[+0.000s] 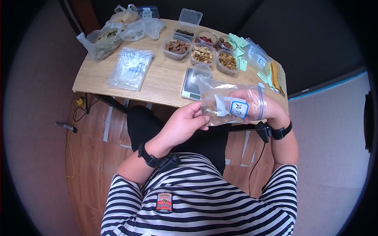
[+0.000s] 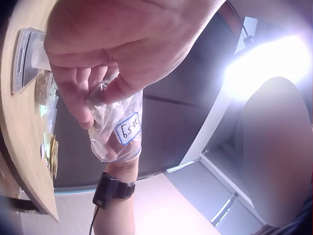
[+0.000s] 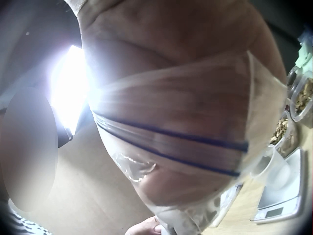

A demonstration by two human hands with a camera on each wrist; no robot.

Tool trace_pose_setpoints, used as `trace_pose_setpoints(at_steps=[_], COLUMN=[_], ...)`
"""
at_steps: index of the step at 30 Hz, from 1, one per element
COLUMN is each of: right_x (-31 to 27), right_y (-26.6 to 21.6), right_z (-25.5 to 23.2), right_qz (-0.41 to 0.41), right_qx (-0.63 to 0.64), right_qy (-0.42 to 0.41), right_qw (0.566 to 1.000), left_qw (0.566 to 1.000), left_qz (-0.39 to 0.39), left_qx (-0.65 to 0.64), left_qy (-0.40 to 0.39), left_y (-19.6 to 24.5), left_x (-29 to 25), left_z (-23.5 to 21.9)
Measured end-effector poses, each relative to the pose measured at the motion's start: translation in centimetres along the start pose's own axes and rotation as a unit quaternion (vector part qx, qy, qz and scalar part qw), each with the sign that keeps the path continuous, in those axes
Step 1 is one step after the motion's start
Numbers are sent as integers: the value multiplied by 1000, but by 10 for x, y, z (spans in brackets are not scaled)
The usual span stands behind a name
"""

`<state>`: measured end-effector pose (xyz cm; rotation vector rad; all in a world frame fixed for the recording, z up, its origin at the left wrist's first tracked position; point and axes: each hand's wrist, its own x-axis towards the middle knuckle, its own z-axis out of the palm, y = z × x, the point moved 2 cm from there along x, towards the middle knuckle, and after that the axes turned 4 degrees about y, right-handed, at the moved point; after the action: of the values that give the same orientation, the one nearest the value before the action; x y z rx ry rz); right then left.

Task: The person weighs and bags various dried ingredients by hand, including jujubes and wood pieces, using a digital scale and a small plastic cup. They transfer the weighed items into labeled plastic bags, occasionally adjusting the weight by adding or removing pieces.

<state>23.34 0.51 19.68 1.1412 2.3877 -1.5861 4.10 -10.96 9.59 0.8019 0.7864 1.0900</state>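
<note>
Wood-grained table (image 1: pixel 161 80) bore rounded plastic tubs (image 1: pixel 228 71). At its near edge, left hand (image 1: pixel 185 124) pinched a clear, crinkled zip bag (image 1: pixel 215 87) between thumb and fingers; right hand (image 1: pixel 250 98) sat inside, finger state indeterminable.

Clear zip bag (image 1: pixel 218 96), crinkled, lying sideways in the air at the tabletop's (image 1: pixel 165 76) near edge, right of centre. Blue-bordered label (image 1: pixel 239 109), handwritten "20.5". Mouth open, blue zip lines (image 1: pixel 261 103) round the right hand (image 1: pixel 256 103) inside. Left hand (image 1: pixel 185 122) pinches the closed end.
</note>
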Motion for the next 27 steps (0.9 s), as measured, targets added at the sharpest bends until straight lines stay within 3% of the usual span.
trace_pose_setpoints(at_steps=[1, 3, 7, 9, 13, 15, 19, 21, 24, 27], right_x=[1, 4, 6, 8, 11, 13, 15, 15, 17, 18], right_y=[4, 9, -1, -1, -1, -1, -4, -6, -5, -8], right_z=[1, 6, 5, 8, 16, 18, 18, 13, 5, 1], right_qz=[0, -167, -136, -43, -92, -116, -72, -135, -155, -113], right_qx=[0, -43, -127, -150, -114, -174, -197, -185, -219, -218], right_qy=[0, 16, -9, 18, 39, 63, 68, 67, 94, 106], right_qw=[1000, 985, 982, 988, 988, 976, 975, 971, 959, 964], left_qw=[1000, 999, 996, 996, 993, 992, 992, 992, 991, 990], left_qz=[4, 8, 24, 27, 30, 29, 28, 25, 30, 27], left_qx=[-11, -22, -59, -63, -80, -89, -95, -101, -101, -92], left_qy=[17, 34, 61, 63, 81, 88, 77, 72, 77, 105], left_y=[0, 0, 1, 1, 0, -1, -3, -2, 1, 2], left_x=[0, 0, 0, 1, 4, 4, 5, 5, 7, 7], left_z=[-1, 0, 4, 5, 6, 6, 4, 3, 0, -5])
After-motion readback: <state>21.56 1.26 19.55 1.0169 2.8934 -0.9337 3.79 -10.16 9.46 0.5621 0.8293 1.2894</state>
